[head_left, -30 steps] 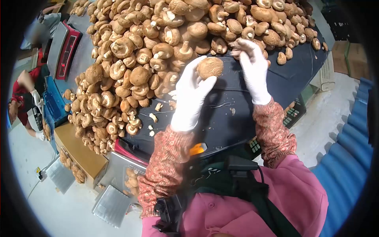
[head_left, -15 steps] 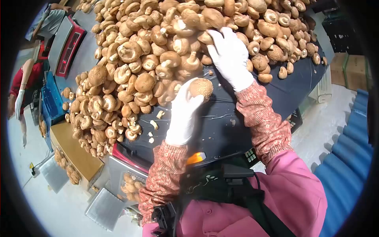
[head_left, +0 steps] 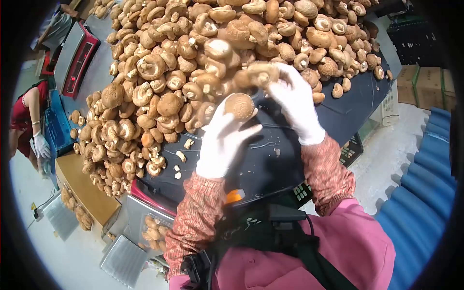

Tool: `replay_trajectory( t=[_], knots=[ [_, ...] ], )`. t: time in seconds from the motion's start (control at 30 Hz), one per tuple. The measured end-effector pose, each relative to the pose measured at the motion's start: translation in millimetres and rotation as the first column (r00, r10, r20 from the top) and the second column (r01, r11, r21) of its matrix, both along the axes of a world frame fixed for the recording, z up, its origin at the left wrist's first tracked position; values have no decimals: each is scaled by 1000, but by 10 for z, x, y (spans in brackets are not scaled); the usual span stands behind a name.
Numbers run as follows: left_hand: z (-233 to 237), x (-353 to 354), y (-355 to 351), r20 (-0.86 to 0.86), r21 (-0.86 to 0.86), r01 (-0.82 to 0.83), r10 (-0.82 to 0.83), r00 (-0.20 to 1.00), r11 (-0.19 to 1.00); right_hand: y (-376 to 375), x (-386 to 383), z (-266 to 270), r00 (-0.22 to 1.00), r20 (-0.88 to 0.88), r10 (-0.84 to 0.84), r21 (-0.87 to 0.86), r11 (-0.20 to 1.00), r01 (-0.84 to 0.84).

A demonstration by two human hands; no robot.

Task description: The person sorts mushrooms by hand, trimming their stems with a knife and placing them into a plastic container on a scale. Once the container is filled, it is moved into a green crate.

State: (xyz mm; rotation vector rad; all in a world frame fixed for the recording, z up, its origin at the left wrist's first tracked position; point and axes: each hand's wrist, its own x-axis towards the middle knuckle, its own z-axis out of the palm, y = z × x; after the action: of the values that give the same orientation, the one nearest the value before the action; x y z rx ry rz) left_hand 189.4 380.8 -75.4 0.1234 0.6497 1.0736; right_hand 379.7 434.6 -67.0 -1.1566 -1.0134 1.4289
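Observation:
My left hand, in a white glove, holds a brown shiitake mushroom with its patterned cap facing up; the thumb stands a little away from it. To its right, my white-gloved right hand grips another shiitake mushroom, its pale stem side partly showing and blurred by motion. Both hands are over the near edge of a large pile of shiitake mushrooms, heaped on a dark plastic-covered table.
Stem scraps lie near my left wrist. A red-framed scale stands at upper left, with a co-worker's gloved hand below it. Cardboard boxes and blue corrugated material are on the right. Clear trays sit lower left.
My right hand has drawn back from the pile with a mushroom in its fingers. My left hand keeps its mushroom, and its thumb has moved away from the cap. The co-worker's arm has shifted.

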Motion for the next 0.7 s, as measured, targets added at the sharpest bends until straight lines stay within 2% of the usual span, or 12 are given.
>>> replay_trajectory(
  t=[0.07, 0.1, 0.13, 0.27, 0.37, 0.4, 0.43, 0.47, 0.5, 0.53, 0.6, 0.7],
  knots=[
    [52, -15, -5, 311, -97, -47, 75, 947, 994, -239, -75, 22, 940, 336, 63, 233, 961, -148],
    [86, -22, 12, 529, -246, -59, 185, 828, 967, -283, -86, 128, 903, 406, 143, 305, 910, -281],
    [261, 54, 24, 151, -366, -122, 188, 970, 922, -274, -88, 226, 852, 480, 210, 364, 836, -411],
    [-18, -102, -39, 265, -318, -4, 93, 960, 948, 286, -10, 254, 774, 605, -189, 394, 915, -84],
    [-30, -50, -93, 236, -320, 18, 61, 970, 947, 848, -43, 34, 530, 784, -323, 490, 846, -210],
    [-42, -35, -124, 54, -192, 47, -37, 998, 980, 952, -29, -2, 510, 793, -332, 532, 785, -317],
    [-36, -43, -148, 167, -216, 52, -16, 986, 975, 963, 4, -25, 583, 764, -278, 507, 817, -274],
    [-27, -62, -142, 279, -235, 58, 10, 960, 970, 1003, 32, -39, 652, 723, -227, 479, 845, -238],
    [18, -74, -146, 185, -188, 44, -9, 983, 981, 910, 31, 256, 759, 652, -6, 200, 966, -163],
    [84, -69, -153, 92, -141, 37, -24, 995, 989, 892, 43, 172, 987, 144, 66, 261, 960, -102],
    [138, -49, -138, -34, -75, 45, -47, 998, 996, 798, 82, 167, 875, -438, 207, 134, 977, -165],
    [257, -36, -117, -135, -55, 70, -77, 988, 996, 667, 87, 151, 731, -653, 200, 47, 973, -224]
  ],
)
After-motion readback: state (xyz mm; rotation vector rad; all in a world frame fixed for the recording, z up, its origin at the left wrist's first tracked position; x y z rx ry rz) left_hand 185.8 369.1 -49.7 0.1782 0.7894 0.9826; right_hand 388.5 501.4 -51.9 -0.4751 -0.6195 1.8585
